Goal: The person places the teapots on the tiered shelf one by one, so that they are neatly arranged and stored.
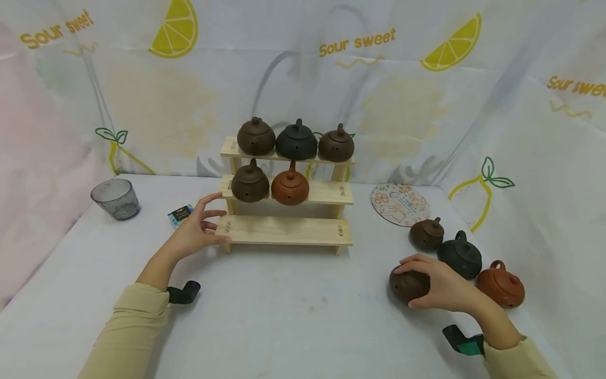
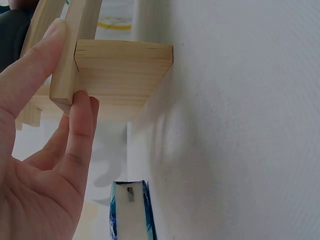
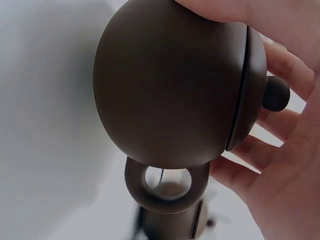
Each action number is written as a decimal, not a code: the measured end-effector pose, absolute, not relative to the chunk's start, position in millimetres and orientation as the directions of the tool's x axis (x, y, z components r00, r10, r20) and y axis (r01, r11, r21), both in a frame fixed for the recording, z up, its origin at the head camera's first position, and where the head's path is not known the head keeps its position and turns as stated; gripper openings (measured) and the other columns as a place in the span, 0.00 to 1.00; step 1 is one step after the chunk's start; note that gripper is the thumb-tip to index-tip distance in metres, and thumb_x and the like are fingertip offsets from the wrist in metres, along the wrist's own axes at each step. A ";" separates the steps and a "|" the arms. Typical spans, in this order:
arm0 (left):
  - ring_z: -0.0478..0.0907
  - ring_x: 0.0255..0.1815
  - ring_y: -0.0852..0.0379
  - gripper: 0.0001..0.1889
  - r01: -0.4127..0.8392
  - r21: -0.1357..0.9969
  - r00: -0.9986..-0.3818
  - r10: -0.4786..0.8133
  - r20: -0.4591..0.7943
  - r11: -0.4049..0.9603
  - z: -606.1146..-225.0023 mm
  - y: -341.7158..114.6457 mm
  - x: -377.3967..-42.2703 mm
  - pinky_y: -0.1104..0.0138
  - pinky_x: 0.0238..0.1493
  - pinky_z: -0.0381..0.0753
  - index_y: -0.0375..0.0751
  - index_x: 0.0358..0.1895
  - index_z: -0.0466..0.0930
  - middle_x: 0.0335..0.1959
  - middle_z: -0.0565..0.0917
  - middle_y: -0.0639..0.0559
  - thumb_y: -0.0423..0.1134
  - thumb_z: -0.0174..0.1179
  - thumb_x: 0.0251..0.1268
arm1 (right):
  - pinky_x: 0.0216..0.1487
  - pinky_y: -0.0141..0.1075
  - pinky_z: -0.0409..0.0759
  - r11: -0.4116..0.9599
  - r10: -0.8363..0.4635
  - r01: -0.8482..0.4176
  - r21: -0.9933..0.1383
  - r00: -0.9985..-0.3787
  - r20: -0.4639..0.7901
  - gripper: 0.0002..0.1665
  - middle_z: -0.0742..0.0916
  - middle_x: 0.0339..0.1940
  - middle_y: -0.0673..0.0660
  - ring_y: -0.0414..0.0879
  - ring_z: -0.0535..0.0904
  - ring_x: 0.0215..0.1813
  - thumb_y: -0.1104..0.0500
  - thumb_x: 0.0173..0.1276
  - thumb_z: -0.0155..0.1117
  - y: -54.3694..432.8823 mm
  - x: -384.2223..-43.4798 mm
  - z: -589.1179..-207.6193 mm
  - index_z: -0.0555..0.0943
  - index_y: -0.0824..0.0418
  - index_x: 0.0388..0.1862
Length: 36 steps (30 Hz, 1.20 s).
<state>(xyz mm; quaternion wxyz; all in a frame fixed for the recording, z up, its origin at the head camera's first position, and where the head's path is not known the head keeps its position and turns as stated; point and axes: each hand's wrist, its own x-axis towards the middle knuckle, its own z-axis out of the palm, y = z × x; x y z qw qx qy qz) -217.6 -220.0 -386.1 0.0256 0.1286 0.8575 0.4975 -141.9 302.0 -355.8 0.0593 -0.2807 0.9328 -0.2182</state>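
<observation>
A three-tier wooden shelf point(image 1: 284, 230) stands at the middle of the table. My left hand point(image 1: 195, 231) pinches the left end of its lowest board point(image 2: 72, 50), thumb on one face and fingertips on the other. My right hand point(image 1: 442, 284) grips a dark brown teapot point(image 1: 408, 285) around its body, over the lid. In the right wrist view the teapot's ring handle point(image 3: 167, 187) and lid knob point(image 3: 276, 93) show. Three teapots line the top tier: a brown one point(image 1: 255, 138), a black one point(image 1: 296, 141) and another brown one point(image 1: 336, 145).
On the middle tier sit a brown teapot point(image 1: 250, 182) and a reddish one point(image 1: 290, 185). Right of my right hand stand brown point(image 1: 426, 235), black point(image 1: 460, 257) and orange-red point(image 1: 501, 286) teapots. A round patterned mat point(image 1: 400, 204), grey cup point(image 1: 115, 199) and small blue box point(image 1: 180, 215) lie about.
</observation>
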 end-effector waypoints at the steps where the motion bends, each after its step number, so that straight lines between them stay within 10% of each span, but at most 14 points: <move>1: 0.75 0.43 0.42 0.54 0.196 0.859 -0.966 0.246 0.085 0.473 -386.2 -220.1 -217.8 0.59 0.40 0.75 0.55 0.73 0.43 0.60 0.69 0.32 0.34 0.73 0.46 | 0.48 0.55 0.72 0.733 -0.572 -0.517 -0.442 -0.820 0.010 0.31 0.78 0.53 0.55 0.56 0.73 0.54 0.52 0.42 0.80 297.0 -145.6 -355.7 0.80 0.47 0.48; 27: 0.75 0.43 0.43 0.55 0.175 0.859 -0.971 0.226 0.072 0.481 -385.9 -219.9 -217.9 0.60 0.40 0.75 0.58 0.72 0.44 0.60 0.70 0.34 0.35 0.74 0.45 | 0.51 0.46 0.70 0.314 -0.920 -0.851 -0.420 -0.382 0.086 0.31 0.75 0.56 0.57 0.50 0.70 0.56 0.60 0.45 0.78 205.4 -235.7 -280.4 0.78 0.55 0.51; 36: 0.74 0.43 0.44 0.54 0.175 0.857 -0.972 0.226 0.071 0.485 -386.7 -219.4 -219.1 0.61 0.40 0.75 0.58 0.72 0.44 0.61 0.70 0.35 0.35 0.74 0.45 | 0.54 0.48 0.69 0.322 -0.922 -0.845 -0.427 -0.382 0.060 0.31 0.74 0.59 0.59 0.53 0.68 0.61 0.61 0.46 0.77 181.6 -276.3 -258.3 0.78 0.57 0.52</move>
